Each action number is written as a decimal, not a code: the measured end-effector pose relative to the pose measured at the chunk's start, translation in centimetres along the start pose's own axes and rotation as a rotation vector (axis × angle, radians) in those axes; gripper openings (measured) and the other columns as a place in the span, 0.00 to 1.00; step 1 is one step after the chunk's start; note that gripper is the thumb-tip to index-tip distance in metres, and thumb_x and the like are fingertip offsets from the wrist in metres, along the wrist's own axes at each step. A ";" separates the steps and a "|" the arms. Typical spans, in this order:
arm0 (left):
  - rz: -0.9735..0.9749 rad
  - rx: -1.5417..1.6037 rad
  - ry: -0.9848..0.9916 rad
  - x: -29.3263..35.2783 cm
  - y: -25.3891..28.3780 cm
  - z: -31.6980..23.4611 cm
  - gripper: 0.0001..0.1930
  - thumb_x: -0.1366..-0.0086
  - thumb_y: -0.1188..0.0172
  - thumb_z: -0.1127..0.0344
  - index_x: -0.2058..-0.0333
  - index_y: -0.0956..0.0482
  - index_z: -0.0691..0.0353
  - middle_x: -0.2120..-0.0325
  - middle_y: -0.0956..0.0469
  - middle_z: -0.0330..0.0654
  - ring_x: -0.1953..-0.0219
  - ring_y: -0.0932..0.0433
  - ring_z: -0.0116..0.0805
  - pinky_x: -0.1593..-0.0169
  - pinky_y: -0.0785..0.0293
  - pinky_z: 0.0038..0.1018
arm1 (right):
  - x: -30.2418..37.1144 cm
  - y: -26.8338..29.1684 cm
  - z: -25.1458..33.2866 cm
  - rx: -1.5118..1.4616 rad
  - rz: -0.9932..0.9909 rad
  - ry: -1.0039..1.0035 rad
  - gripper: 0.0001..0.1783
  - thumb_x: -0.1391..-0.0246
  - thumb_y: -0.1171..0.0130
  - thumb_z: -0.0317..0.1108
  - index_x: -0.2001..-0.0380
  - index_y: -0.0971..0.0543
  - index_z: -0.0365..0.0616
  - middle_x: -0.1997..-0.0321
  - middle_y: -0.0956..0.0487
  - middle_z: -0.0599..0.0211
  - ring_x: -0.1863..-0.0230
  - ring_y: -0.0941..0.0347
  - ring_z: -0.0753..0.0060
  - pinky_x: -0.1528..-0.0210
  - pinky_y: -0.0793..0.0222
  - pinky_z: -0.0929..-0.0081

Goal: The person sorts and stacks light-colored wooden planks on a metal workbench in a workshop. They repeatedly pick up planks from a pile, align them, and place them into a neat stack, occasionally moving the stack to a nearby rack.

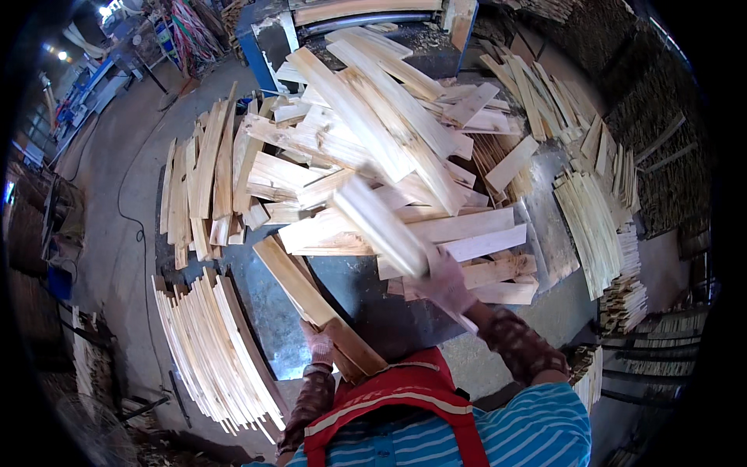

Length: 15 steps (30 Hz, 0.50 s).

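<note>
My left hand (pixel 320 342), in a pale glove, is closed on the side of a couple of long wooden boards (pixel 299 288). They slant across the front of the metal table (pixel 264 311), their near ends against my red apron (pixel 405 389). In my right hand (pixel 445 282), also gloved, is a short light wooden board (pixel 381 226), tilted and smeared by motion above the table. Right beyond it lies a heap of loose wooden boards (pixel 366 117), crossing each other at many angles.
A neat stack of boards (pixel 218 350) stands at the near left, with more boards (pixel 204 171) leaning beyond it. Further stacks (pixel 589 229) line the right side. A blue-framed machine (pixel 268 50) stands behind the heap. A cable (pixel 128 218) runs along the floor at left.
</note>
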<state>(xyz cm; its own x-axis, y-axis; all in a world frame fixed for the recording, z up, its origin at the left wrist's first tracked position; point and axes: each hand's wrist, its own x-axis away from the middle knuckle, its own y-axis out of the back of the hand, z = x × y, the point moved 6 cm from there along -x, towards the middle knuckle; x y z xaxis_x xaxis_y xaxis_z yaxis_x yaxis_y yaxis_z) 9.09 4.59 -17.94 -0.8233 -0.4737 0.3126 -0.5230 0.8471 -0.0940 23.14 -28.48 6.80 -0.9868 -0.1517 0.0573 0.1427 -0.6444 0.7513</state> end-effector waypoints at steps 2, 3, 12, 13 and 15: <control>-0.015 -0.443 0.094 -0.5 0.3 -0.6 0.45 0.52 0.27 0.70 0.38 0.43 0.61 0.45 0.30 0.55 0.45 0.27 0.51 0.46 0.25 0.42 | -6.2 1.9 1.4 -0.022 -0.213 0.098 0.41 0.55 0.34 0.50 0.39 0.33 0.44 0.46 0.27 0.46 0.44 0.31 0.42 0.40 0.34 0.55; -0.013 -0.668 0.138 -0.6 0.3 -1.3 0.48 0.54 0.26 0.68 0.36 0.45 0.61 0.43 0.32 0.58 0.43 0.29 0.54 0.44 0.27 0.44 | -9.2 2.6 1.0 0.056 -0.377 0.162 0.42 0.55 0.34 0.50 0.38 0.34 0.43 0.44 0.27 0.44 0.42 0.31 0.42 0.38 0.35 0.57; 0.655 0.072 -0.099 -0.1 -13.1 -18.4 0.44 0.40 0.34 0.74 0.28 0.48 0.54 0.39 0.31 0.45 0.40 0.30 0.43 0.37 0.32 0.38 | -11.8 4.9 6.1 -0.219 -0.362 0.013 0.46 0.48 0.37 0.59 0.36 0.36 0.39 0.46 0.26 0.41 0.45 0.28 0.43 0.43 0.32 0.56; 0.734 0.145 -0.070 1.5 -16.6 -20.9 0.42 0.40 0.35 0.76 0.29 0.46 0.55 0.40 0.31 0.43 0.40 0.30 0.41 0.38 0.31 0.36 | -10.7 2.4 6.7 -0.375 -0.363 0.032 0.45 0.46 0.38 0.59 0.35 0.36 0.38 0.47 0.26 0.41 0.47 0.27 0.44 0.44 0.31 0.57; 0.754 0.039 -0.083 2.6 -20.5 -22.0 0.39 0.40 0.38 0.78 0.31 0.41 0.56 0.41 0.29 0.41 0.41 0.29 0.37 0.39 0.30 0.32 | -8.7 -3.9 6.3 -0.439 -0.271 0.052 0.42 0.41 0.41 0.55 0.33 0.38 0.39 0.47 0.25 0.42 0.48 0.26 0.46 0.44 0.31 0.58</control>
<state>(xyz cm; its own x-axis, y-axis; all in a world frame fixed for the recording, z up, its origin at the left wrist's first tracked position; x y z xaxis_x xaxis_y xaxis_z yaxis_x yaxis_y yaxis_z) 22.53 -8.66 5.54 -0.9741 0.2119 0.0785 0.1813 0.9402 -0.2882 30.72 -19.93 7.54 -0.9892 0.0343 -0.1427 -0.0877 -0.9177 0.3874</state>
